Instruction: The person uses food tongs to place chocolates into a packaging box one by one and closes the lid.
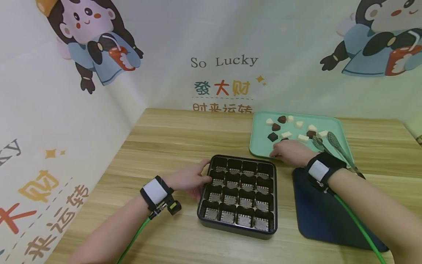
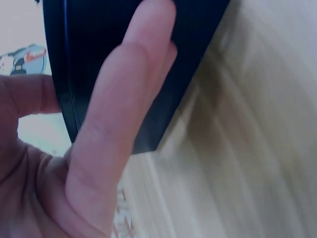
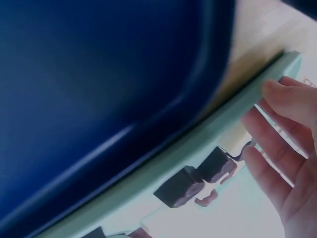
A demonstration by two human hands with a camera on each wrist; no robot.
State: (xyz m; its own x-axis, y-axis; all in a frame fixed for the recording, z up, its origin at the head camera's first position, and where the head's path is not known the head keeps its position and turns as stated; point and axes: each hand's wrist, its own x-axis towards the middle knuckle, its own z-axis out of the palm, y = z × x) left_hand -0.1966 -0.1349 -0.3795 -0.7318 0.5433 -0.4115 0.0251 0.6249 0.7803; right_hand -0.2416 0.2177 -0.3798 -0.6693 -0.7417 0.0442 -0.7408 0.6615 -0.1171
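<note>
Head view: right hand [image 1: 291, 152] hides part of green tray [image 1: 258, 143], fingertips mostly unseen; whether it pinches anything, cannot tell. Wrist strap [image 1: 332, 163] hides part of tongs [image 1: 338, 145]; right forearm [image 1: 372, 198] covers part of dark blue lid [image 1: 316, 216]. Left hand [image 1: 188, 179]: some fingers hidden beside black box [image 1: 237, 196]. Left wrist view: box cut off at top, tabletop [image 2: 237, 173] blurred. Right wrist view: lid cut off at left and top.

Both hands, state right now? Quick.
Left hand: closed on the side of the black compartment box.
Right hand: at the near edge of the teal tray; can't tell whether it grips anything.
</note>
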